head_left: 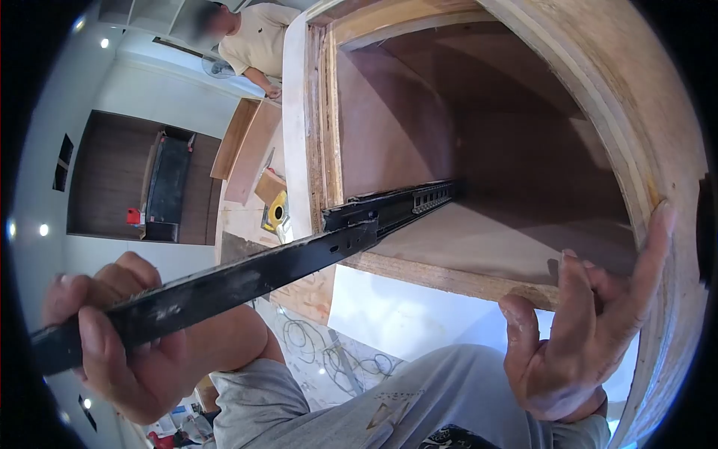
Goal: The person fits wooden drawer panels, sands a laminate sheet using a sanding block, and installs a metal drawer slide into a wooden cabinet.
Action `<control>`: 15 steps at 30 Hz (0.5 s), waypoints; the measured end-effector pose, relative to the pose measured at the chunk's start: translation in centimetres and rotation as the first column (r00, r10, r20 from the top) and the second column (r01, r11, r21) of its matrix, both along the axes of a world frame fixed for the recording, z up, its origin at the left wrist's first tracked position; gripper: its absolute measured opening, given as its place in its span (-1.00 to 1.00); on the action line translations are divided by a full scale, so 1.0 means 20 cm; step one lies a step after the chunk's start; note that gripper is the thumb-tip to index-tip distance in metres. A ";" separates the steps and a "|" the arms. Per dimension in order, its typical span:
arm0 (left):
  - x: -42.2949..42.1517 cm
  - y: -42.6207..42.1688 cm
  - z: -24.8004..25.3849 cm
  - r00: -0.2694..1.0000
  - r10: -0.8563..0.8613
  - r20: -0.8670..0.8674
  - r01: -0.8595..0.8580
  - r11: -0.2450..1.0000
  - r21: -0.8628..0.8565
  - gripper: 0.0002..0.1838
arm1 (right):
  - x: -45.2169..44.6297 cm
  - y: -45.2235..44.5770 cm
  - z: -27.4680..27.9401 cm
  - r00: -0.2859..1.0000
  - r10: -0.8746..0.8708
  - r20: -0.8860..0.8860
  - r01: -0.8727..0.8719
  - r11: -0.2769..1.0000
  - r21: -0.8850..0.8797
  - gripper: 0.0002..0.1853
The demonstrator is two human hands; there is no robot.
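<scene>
A black metal drawer slide (247, 280) sticks out of a wooden cabinet opening (449, 276), drawn out to the left. Its inner part lies along the side panel, with a ball-bearing strip (434, 197) showing. My left hand (123, 337) is closed around the slide's outer end, thumb on the near side. At the right of the opening, my right hand (572, 348) has its fingers apart and holds nothing that I can see. The index fingertip touches the cabinet's plywood front edge, while the other fingers curl loosely near the lower rim.
Another person (250, 41) stands behind the cabinet at upper left. Wooden boards (254, 153) and a yellow tape measure (278, 211) lie on a surface beyond the slide. Below, cables (307, 340) are tangled on the floor. A dark wall recess (112, 179) is farther back.
</scene>
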State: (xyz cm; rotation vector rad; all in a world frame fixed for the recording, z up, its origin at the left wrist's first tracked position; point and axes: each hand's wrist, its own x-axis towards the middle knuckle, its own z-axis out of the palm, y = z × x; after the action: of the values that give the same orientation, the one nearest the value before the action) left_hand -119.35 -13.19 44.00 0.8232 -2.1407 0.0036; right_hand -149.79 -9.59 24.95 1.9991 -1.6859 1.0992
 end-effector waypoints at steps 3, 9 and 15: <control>0.02 -0.01 -0.01 0.996 0.088 0.027 -0.085 0.992 -0.088 -0.60 | 0.00 0.00 0.00 1.000 0.003 0.005 -0.003 1.000 -0.001 -0.28; -0.03 0.08 0.07 0.996 -0.090 0.011 0.087 0.979 0.186 -0.61 | -0.01 0.00 0.00 1.000 0.012 0.014 -0.012 1.000 -0.003 -0.27; 0.00 0.07 0.04 0.992 0.020 -0.121 -0.016 0.999 0.027 -0.58 | 0.00 0.00 0.01 1.000 0.016 0.013 -0.016 1.000 -0.003 -0.26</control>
State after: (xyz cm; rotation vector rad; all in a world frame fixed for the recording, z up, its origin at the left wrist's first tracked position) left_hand -119.29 -11.88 44.75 0.8369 -2.0230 -0.0637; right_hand -149.88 -9.65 25.09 2.0114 -1.6769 1.1218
